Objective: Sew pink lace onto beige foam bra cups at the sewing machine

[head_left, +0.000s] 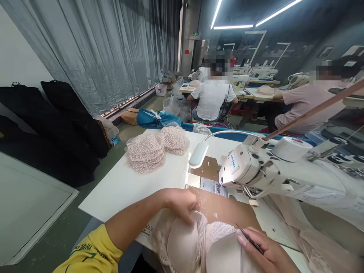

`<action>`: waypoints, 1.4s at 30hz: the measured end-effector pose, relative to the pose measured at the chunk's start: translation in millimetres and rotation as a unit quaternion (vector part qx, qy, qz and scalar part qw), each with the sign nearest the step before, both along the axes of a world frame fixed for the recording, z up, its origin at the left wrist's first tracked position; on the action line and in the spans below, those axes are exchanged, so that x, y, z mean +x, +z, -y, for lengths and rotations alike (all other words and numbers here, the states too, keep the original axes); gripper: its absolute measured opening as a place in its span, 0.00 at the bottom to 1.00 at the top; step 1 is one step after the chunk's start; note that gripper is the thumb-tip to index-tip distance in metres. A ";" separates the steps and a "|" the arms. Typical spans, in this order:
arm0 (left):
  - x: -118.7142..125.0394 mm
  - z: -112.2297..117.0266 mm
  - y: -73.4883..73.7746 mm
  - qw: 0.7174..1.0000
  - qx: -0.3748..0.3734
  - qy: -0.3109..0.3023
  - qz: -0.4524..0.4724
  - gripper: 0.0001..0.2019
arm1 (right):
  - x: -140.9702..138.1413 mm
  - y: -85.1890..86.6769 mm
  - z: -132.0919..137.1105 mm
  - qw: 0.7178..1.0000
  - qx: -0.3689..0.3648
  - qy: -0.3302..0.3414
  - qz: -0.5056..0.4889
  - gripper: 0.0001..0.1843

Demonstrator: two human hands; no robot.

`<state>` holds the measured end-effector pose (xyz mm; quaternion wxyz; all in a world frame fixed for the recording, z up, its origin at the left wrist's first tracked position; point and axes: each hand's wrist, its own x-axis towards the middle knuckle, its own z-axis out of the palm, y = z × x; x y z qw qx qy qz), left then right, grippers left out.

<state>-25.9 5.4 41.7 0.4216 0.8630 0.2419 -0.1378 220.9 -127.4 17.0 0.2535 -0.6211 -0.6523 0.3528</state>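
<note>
A pale pink lace bra [183, 242] with smooth moulded cups lies at the near edge of the sewing table, its inner side facing up. My left hand [184, 203] curls over the top of the left cup, its fingers closed on the lace edge. In my right hand [264, 250] is a pair of dark, thin tweezers [251, 240], points toward the upper left. The right thumb rests against the edge of the right cup. The lower part of the bra runs out of view at the bottom.
A white sewing machine [241, 165] stands to the right, with a lamp [199, 154] on a bendy neck. Stacked lace cups [146, 151] lie at the table's far left. Pale fabric [309, 231] hangs at right. Two co-workers [213, 96] sit at machines beyond.
</note>
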 end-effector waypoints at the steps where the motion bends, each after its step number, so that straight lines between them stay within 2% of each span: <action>1: -5.6 2.0 9.4 1.000 0.022 -0.013 -0.010 0.13 | -5.9 4.8 -6.4 1.000 0.024 -0.003 -0.003 0.19; 3: -23.4 5.8 29.1 0.995 0.099 0.001 -0.010 0.16 | -21.3 13.8 -20.8 0.999 0.042 0.002 -0.014 0.18; 5: -47.6 7.8 47.5 0.980 0.191 0.053 -0.016 0.15 | -43.5 20.9 -37.5 0.998 0.020 0.035 -0.047 0.18; 7: -74.2 5.6 64.5 0.952 0.277 0.123 -0.052 0.11 | -71.8 26.4 -58.9 0.993 0.025 0.068 -0.094 0.18; 9: -99.7 -2.5 82.1 0.898 0.381 0.207 -0.073 0.08 | -102.0 31.9 -87.2 0.980 0.127 0.084 -0.128 0.17; 11: -121.6 -16.2 101.5 0.821 0.488 0.286 -0.075 0.08 | -128.9 39.5 -122.2 0.968 0.193 0.071 -0.146 0.16; 14: -145.0 -43.6 125.7 0.739 0.579 0.342 -0.047 0.08 | -156.3 52.7 -178.0 0.949 0.270 0.059 -0.154 0.20; 16: -153.0 -63.9 127.9 0.717 0.607 0.342 -0.011 0.09 | -165.0 56.4 -209.1 0.940 0.302 0.069 -0.141 0.21; 17: -154.6 -73.8 122.6 0.717 0.614 0.330 0.008 0.08 | -166.7 54.9 -221.1 0.940 0.307 0.079 -0.130 0.21; 18: -154.6 -83.0 113.2 0.727 0.608 0.317 0.021 0.07 | -166.8 51.0 -230.0 0.941 0.305 0.090 -0.117 0.21; 20: -151.0 -98.1 84.2 0.759 0.580 0.295 0.018 0.05 | -162.3 37.4 -236.7 0.948 0.287 0.107 -0.085 0.19; 21: -147.9 -103.4 66.9 0.796 0.527 0.296 0.017 0.05 | -157.5 29.3 -233.7 0.952 0.274 0.114 -0.069 0.18; 22: -144.7 -107.1 49.7 0.812 0.503 0.295 0.015 0.04 | -150.9 21.6 -226.1 0.956 0.261 0.121 -0.055 0.18; 23: -141.6 -109.2 33.8 0.822 0.488 0.292 0.017 0.06 | -142.4 15.2 -213.8 0.959 0.249 0.132 -0.041 0.18; 25: -137.4 -109.9 9.5 0.832 0.466 0.298 0.021 0.16 | -120.0 8.5 -177.5 0.960 0.226 0.162 -0.020 0.19; 27: -136.9 -108.5 -2.4 0.836 0.452 0.309 0.026 0.29 | -90.6 9.0 -132.3 0.961 0.200 0.191 -0.008 0.22; 29: -139.0 -106.1 -4.4 0.835 0.448 0.319 0.030 0.37 | -54.2 11.3 -87.4 0.966 0.175 0.188 0.035 0.21; 30: -140.2 -104.2 -3.3 0.832 0.453 0.320 0.033 0.37 | -33.2 11.2 -67.0 0.972 0.152 0.162 0.075 0.18; 31: -140.8 -101.3 -1.5 0.826 0.462 0.321 0.041 0.36 | -10.4 9.6 -48.3 0.978 0.145 0.116 0.100 0.15; 33: -139.1 -91.1 2.1 0.813 0.487 0.312 0.068 0.33 | 38.4 2.7 -15.9 0.975 0.148 -0.031 0.161 0.09; 35: -130.9 -74.2 4.9 0.807 0.497 0.300 0.106 0.28 | 85.0 -6.2 10.4 0.937 0.200 -0.165 0.234 0.12; 37: -114.4 -52.0 7.1 0.833 0.454 0.290 0.128 0.24 | 120.8 -13.0 29.7 0.900 0.168 -0.246 0.318 0.15; 38: -103.0 -39.9 8.0 0.854 0.414 0.289 0.129 0.23 | 132.9 -14.8 36.3 0.891 0.131 -0.261 0.347 0.16; 40: -75.4 -16.3 9.6 0.896 0.320 0.284 0.121 0.22 | 145.7 -14.4 43.5 0.882 0.076 -0.272 0.378 0.17; 42: -44.4 4.2 10.5 0.927 0.241 0.256 0.130 0.21 | 148.5 -8.5 44.7 0.878 0.064 -0.275 0.386 0.16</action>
